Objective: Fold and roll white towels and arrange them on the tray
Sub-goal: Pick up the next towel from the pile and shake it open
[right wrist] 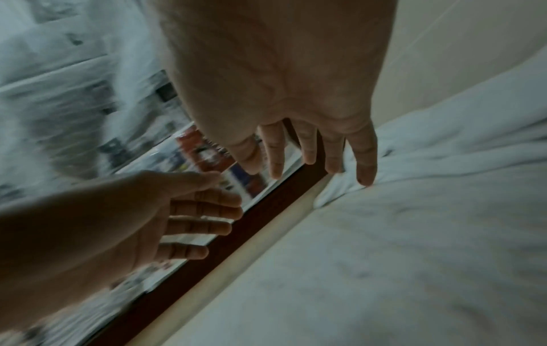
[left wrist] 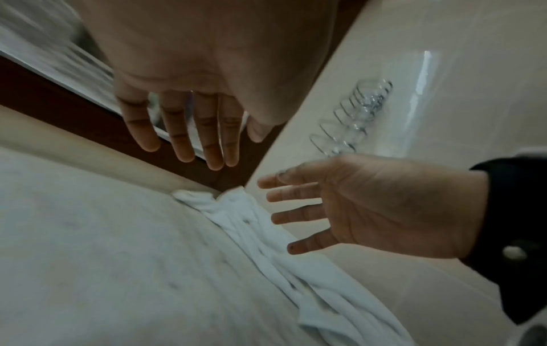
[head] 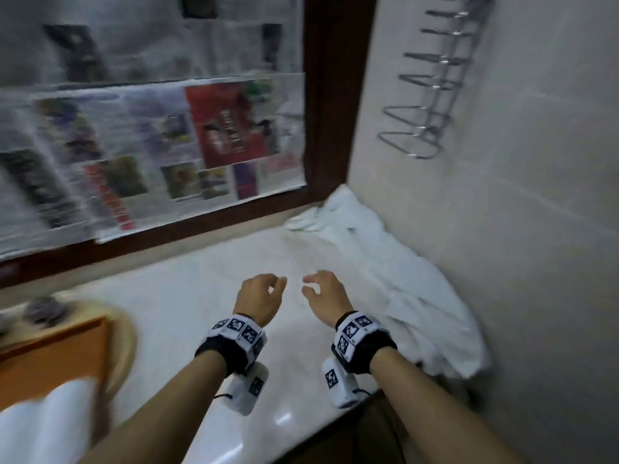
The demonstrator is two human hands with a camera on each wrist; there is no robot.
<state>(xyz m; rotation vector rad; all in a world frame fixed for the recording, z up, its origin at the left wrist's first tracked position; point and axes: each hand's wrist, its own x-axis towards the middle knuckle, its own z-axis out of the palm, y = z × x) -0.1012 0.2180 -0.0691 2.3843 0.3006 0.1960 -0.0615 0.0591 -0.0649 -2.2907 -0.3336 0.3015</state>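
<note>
Head view: left hand [head: 259, 298], right hand [head: 326, 296], both empty above towel [head: 402, 286].

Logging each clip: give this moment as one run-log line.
left hand: open, empty | right hand: open, empty | towel: unfolded by wall | tray: left

We see white towels [head: 385, 262] on a pale marbled table [head: 187, 303], an orange-brown tray [head: 50, 356], a dark brown frame [head: 331, 95], multicoloured newspaper pages [head: 150, 139], and black wristbands [head: 368, 349] with black-and-white markers.
</note>
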